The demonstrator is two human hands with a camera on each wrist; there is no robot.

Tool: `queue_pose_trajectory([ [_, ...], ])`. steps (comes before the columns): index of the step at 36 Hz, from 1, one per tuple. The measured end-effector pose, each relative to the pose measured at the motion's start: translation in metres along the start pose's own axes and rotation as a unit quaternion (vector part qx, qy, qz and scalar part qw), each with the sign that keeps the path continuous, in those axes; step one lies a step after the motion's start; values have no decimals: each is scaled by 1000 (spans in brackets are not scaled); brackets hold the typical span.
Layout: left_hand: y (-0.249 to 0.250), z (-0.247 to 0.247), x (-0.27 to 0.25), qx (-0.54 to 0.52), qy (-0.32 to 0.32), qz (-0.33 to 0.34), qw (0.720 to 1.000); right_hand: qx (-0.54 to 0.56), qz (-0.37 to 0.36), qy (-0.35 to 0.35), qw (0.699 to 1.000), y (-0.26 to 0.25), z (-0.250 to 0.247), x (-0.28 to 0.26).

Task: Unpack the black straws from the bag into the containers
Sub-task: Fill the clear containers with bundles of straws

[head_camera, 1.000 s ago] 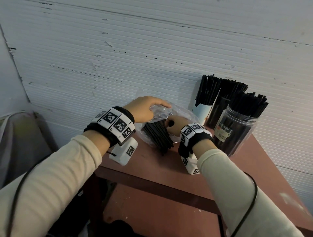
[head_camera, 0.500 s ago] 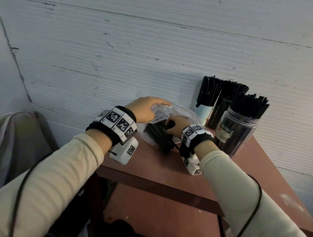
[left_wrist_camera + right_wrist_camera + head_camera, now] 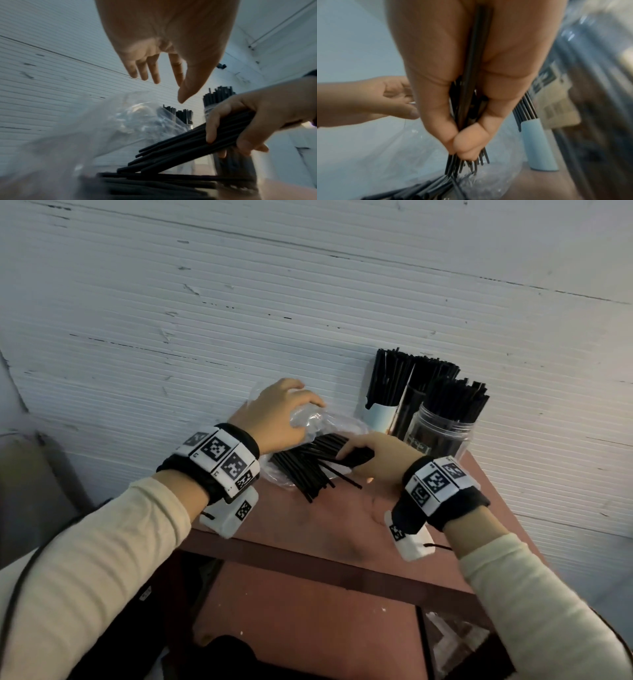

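A clear plastic bag (image 3: 310, 419) lies on the brown table (image 3: 342, 522) by the wall, with loose black straws (image 3: 305, 474) spilling from its mouth. My right hand (image 3: 356, 455) grips a bundle of black straws (image 3: 180, 148), lifted at a slant off the pile; the right wrist view shows thumb and fingers (image 3: 465, 146) wrapped round them. My left hand (image 3: 164, 83) hovers just above the bag (image 3: 102, 128) with fingers straight and nothing in it. A clear jar (image 3: 442, 429), a dark container (image 3: 409, 412) and a white cup (image 3: 382, 414), all full of upright straws, stand to the right.
A ribbed white wall (image 3: 308, 302) runs right behind the table. The containers crowd the back right corner. The table's front edge (image 3: 308, 559) lies below my wrists, and a lower brown shelf (image 3: 308, 621) sits beneath it. Something grey (image 3: 27, 491) stands at the left.
My right hand has closed round a bundle of straws and drawn it up and right, out of the bag. My left hand has lifted off the bag.
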State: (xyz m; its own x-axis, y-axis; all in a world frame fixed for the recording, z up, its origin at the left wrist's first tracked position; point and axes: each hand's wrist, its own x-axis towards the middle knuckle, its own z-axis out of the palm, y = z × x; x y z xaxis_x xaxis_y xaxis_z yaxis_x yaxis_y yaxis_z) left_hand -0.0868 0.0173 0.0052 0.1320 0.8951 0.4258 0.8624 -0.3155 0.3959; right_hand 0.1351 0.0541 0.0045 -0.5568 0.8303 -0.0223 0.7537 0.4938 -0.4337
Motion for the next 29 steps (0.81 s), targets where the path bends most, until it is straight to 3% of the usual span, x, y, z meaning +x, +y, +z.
queue_pose_trajectory([
  [3,23,7,-3,-41,28,88,995,4,-3,-16,1000,1,-15,-29],
  [6,50,20,-5,-57,-38,151,986,2,-2,-38,999,0,-28,-55],
  [10,75,45,-1,-18,-139,154,978,8,-32,-45,998,0,-39,-80],
  [14,95,63,2,-36,-107,144,983,30,-57,-11,998,-6,-52,-107],
  [17,111,68,5,-56,-56,119,990,8,-69,48,996,-1,-63,-122],
  [21,123,71,12,-138,-51,41,988,-9,-91,188,978,3,-83,-137],
  [25,142,76,15,-247,-32,13,968,58,-164,349,921,-5,-92,-142],
  [29,160,85,13,-322,-47,9,945,23,-226,413,882,-13,-88,-126],
])
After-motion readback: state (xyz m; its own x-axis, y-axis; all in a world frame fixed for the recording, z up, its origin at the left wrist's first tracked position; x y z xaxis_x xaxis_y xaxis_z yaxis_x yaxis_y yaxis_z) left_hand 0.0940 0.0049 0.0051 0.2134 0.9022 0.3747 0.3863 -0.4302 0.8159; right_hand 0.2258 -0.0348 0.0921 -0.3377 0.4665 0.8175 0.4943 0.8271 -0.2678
